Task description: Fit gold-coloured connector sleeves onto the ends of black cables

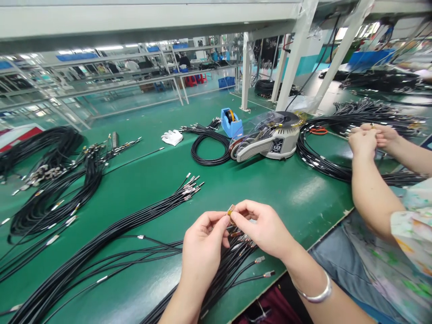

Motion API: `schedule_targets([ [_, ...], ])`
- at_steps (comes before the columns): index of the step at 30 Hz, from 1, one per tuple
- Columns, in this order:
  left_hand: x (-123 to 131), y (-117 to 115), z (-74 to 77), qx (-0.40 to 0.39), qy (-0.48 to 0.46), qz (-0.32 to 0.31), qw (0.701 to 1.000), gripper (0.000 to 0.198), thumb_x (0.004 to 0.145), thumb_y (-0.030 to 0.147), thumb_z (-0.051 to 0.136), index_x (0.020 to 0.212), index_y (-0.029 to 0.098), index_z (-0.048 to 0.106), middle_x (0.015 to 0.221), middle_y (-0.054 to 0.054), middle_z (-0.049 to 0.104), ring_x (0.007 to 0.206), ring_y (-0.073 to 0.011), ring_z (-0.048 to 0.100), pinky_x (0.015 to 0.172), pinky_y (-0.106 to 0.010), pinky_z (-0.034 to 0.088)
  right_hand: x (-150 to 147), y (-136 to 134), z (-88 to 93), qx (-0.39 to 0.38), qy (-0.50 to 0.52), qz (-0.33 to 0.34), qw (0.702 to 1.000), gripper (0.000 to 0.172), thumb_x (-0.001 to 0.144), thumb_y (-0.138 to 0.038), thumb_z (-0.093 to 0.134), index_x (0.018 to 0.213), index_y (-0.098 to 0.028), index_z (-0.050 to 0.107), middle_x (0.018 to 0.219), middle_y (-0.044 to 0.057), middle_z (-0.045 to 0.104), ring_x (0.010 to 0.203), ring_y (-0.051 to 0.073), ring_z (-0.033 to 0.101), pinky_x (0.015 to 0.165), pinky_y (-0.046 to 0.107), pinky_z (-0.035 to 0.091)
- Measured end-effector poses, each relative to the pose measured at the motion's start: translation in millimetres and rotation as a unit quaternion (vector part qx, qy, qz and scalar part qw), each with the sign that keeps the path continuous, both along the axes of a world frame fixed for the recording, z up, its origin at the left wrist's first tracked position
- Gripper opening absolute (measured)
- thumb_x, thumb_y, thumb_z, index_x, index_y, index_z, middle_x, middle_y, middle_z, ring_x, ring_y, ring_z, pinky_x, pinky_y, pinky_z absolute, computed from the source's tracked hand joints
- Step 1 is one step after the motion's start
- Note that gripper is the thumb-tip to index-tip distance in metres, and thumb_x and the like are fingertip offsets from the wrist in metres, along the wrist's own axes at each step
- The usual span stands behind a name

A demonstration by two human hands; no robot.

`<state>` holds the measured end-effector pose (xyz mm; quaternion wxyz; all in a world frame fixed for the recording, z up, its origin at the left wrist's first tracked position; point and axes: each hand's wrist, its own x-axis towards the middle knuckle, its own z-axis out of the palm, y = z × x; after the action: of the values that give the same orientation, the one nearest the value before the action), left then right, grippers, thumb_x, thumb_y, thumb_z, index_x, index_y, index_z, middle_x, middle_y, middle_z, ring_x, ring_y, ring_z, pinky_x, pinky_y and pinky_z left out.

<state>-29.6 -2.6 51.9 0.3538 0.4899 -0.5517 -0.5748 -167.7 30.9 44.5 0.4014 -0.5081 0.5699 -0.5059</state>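
Observation:
Both my hands meet over the near edge of the green bench (297,193). My left hand (202,247) and my right hand (263,227) pinch a small amber piece of tape (231,209) between their fingertips, at the end of a black cable. Under my hands lies a bundle of black cables with metal terminals (236,256). A silver bangle (315,294) sits on my right wrist. What exactly the fingers press beneath the tape is hidden.
A long cable bundle (135,220) runs diagonally left. More coils (50,189) lie at far left. A grey tape dispenser machine (270,139), a blue tape holder (231,121), a white glove (172,137) sit mid-bench. A co-worker's hands (367,137) work on cables at right.

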Motion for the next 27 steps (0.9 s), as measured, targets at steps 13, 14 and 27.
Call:
schedule_targets([
  [13, -2, 3, 0.6, -0.004, 0.023, 0.022, 0.999, 0.027, 0.076, 0.037, 0.064, 0.083, 0.011, 0.062, 0.063, 0.0, 0.058, 0.045, -0.008, 0.051, 0.049, -0.022, 0.044, 8, 10, -1.2, 0.065, -0.137, -0.043, 0.987, 0.041, 0.082, -0.04, 0.059, 0.111, -0.012, 0.053, 0.09, 0.009, 0.066, 0.082, 0.019, 0.064, 0.073, 0.033, 0.053],
  [14, -2, 3, 0.6, -0.007, 0.019, 0.024, 0.999, 0.027, 0.076, 0.038, 0.064, 0.083, 0.012, 0.062, 0.062, 0.001, 0.057, 0.046, -0.0081, 0.051, 0.049, -0.022, 0.044, 8, 11, -1.1, 0.059, -0.131, -0.052, 0.988, 0.041, 0.081, -0.041, 0.06, 0.11, -0.013, 0.053, 0.093, 0.01, 0.065, 0.083, 0.019, 0.063, 0.073, 0.032, 0.053],
  [27, -1, 7, 1.2, -0.07, -0.052, 0.016, 0.996, 0.026, 0.083, 0.039, 0.058, 0.088, 0.014, 0.061, 0.068, 0.001, 0.059, 0.052, -0.0081, 0.054, 0.056, -0.021, 0.044, 22, 8, -8.0, -0.002, -0.107, -0.117, 0.987, 0.02, 0.081, -0.035, 0.06, 0.08, -0.015, 0.059, 0.079, 0.005, 0.062, 0.071, 0.015, 0.06, 0.066, 0.026, 0.05],
])
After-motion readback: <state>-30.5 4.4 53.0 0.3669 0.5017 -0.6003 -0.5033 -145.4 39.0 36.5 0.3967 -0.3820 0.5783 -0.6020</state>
